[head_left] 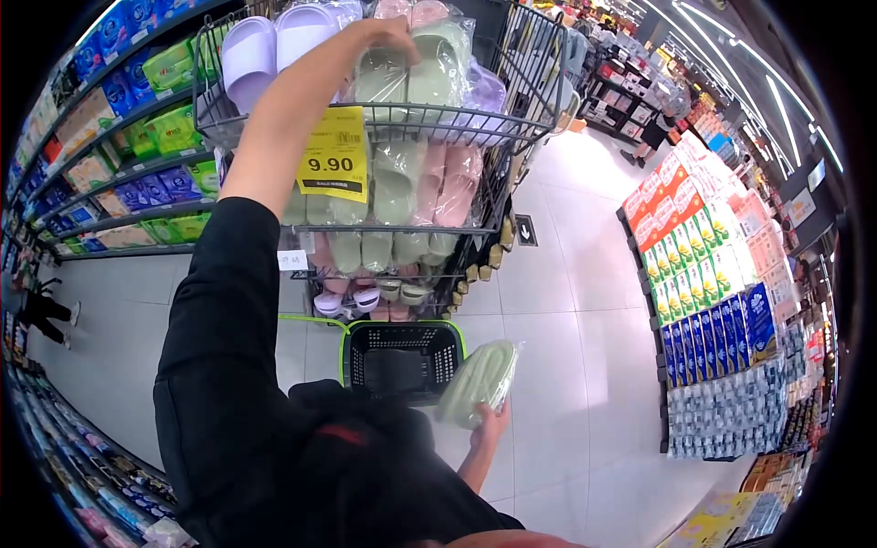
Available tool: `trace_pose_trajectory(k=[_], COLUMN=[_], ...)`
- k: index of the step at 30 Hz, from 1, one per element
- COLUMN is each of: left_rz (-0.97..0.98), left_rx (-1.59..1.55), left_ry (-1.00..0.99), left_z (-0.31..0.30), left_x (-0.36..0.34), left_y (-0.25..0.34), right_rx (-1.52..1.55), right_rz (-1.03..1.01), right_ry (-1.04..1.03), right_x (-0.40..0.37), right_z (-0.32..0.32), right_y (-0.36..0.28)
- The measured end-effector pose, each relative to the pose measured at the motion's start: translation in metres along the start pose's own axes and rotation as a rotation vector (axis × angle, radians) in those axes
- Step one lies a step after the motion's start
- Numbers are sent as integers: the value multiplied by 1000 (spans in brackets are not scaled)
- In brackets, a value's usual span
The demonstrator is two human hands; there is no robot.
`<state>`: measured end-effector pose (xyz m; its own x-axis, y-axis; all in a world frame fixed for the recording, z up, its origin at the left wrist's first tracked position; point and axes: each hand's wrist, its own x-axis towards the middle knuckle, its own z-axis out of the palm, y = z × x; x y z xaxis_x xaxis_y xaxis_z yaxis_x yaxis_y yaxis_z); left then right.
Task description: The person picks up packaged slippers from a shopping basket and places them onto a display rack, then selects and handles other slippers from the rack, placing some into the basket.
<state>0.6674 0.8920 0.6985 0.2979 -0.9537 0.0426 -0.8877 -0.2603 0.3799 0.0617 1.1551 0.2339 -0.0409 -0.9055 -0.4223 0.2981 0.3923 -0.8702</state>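
My right hand (491, 426) grips a clear-wrapped pair of pale green slippers (482, 376) by its lower end, beside the black shopping basket (448, 331). My left arm stretches up to the wire rack basket (523, 119). There my left hand (393, 35) is curled over the upper edge of another wrapped pair of green slippers (437, 73); its fingertips are partly hidden. Pink slippers (427, 13) lie just behind it. Lilac slippers (248, 64) sit at the rack's left side.
A yellow price sign (335, 151) hangs on the rack front, with more wrapped slippers (397, 183) on lower tiers. Shelves of packaged goods (174, 132) stand left. Stacked packs (703, 265) stand across the tiled aisle (557, 265). Other people (656, 132) are farther off.
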Motion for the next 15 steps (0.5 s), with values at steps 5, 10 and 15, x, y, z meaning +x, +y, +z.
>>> trace_pose_trajectory(k=[5,10,15], left_rz=[64,121,297], left_rx=[5,296,495], left_ry=[64,378,606], left_z=[-5,-18,-23], left_x=[-6,-83,-79], left_y=[15,75,81], right_rx=[-47,-55,-79], right_rz=[7,22,-8], right_ry=[4,-24,-64], right_x=[-7,-10,-18], right_z=[8,14,23], right_y=[3,12,3])
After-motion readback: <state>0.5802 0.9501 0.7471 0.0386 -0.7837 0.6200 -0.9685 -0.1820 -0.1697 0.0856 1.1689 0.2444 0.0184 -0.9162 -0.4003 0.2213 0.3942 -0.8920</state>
